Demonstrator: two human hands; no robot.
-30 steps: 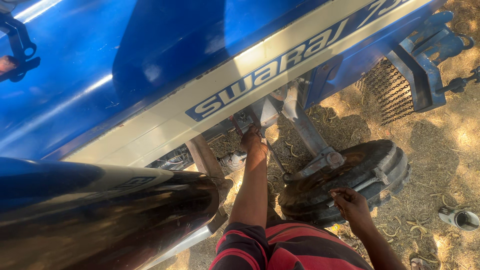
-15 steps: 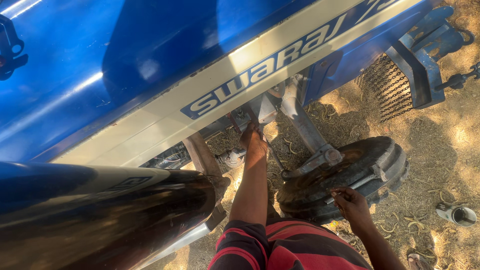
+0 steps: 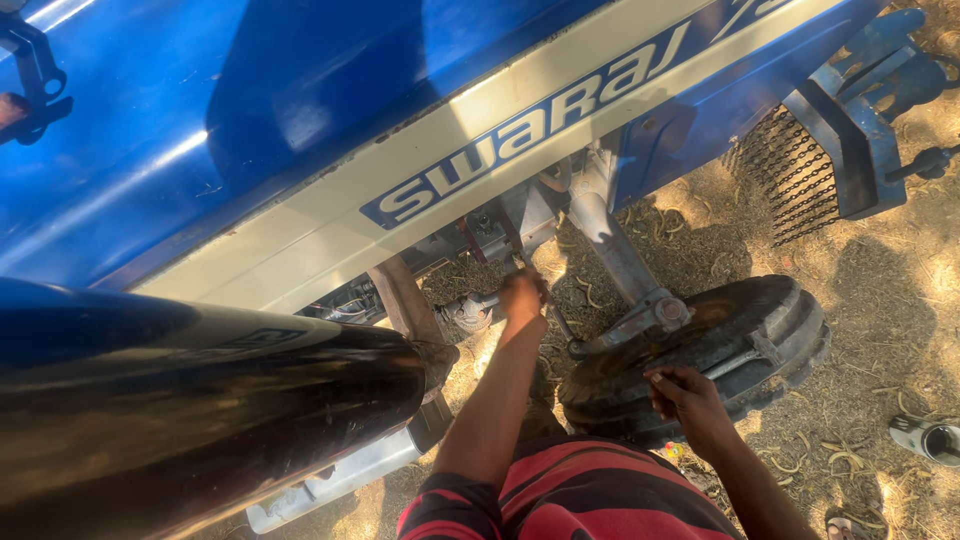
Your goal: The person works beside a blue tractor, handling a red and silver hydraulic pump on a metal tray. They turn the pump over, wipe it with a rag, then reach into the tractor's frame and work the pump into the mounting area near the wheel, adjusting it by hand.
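- Under the blue hood of a tractor, beside the front wheel, a person in a red and black striped shirt leans in from above.
- The left hand reaches into the gap below the cream stripe and is closed around something small among the grey metal parts; what it holds I cannot tell, because the fingers cover it.
- Just left of that hand sits a pale metal fitting, touching or nearly touching the knuckles.
- The right hand rests on the tyre's edge, fingers curled loosely on the rubber and holding nothing that I can see, as if bracing the body.
- A dark, shiny exhaust pipe fills the lower left, close beside the left forearm.
- A grey steering arm runs down from the engine to the wheel hub, right next to the reaching hand.
- On the straw-strewn ground at the far right lies a small metal cup.
- In my judgement, the main risk is the forearm brushing the exhaust pipe, which would burn if the engine has run recently.
- The left hand works in a tight, shadowed space; a slip could skin the knuckles on the bare metal edges or drop a small part into the straw.
- If the wheel turns or rolls, the bracing hand would lose its support and the person could pitch forward.
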